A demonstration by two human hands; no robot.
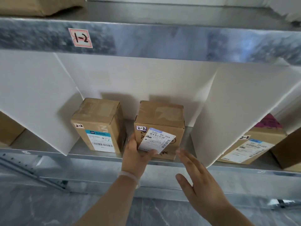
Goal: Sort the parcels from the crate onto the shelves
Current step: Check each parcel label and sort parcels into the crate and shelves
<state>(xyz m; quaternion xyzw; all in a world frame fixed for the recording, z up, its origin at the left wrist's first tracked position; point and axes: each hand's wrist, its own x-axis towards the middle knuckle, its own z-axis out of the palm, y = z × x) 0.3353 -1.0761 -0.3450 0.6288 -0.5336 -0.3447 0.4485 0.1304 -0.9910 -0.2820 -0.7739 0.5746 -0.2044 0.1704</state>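
Note:
A brown cardboard parcel tagged "2-2" with a white shipping label stands on the metal shelf, in the middle compartment between white dividers. My left hand rests against its front lower left corner, fingers along the left side and thumb on the label. My right hand hovers flat just in front of the parcel's right side, fingers straight, touching nothing. A second brown parcel tagged "2-2" stands to the left in the same compartment.
White divider panels wall off the compartment on both sides. A parcel tagged "2-3" lies in the right compartment. The upper shelf edge carries a "1-2" tag, with a brown package above it.

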